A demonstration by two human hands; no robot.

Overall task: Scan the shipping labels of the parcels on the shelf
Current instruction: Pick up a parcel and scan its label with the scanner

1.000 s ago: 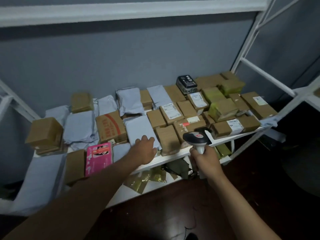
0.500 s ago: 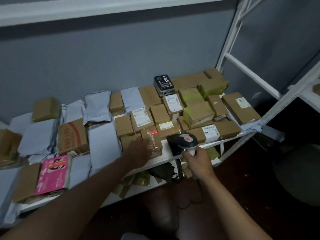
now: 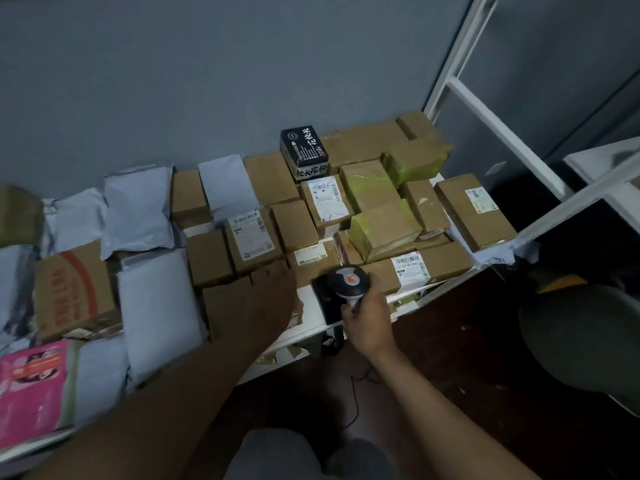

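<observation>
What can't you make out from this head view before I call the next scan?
- Left hand: its fingers are blurred, so whether it grips or only rests on the front brown box is unclear.
- That box's top: mostly covered by the hand; no label shows.
- Label print on the front right box: too small to read.
- Scanner window: faces away.
- Pink packet: cut off by the left edge.

Grey wall (image 3: 207, 81); white shelf frame (image 3: 491, 109); dark reddish floor (image 3: 467, 358); dim light.
</observation>
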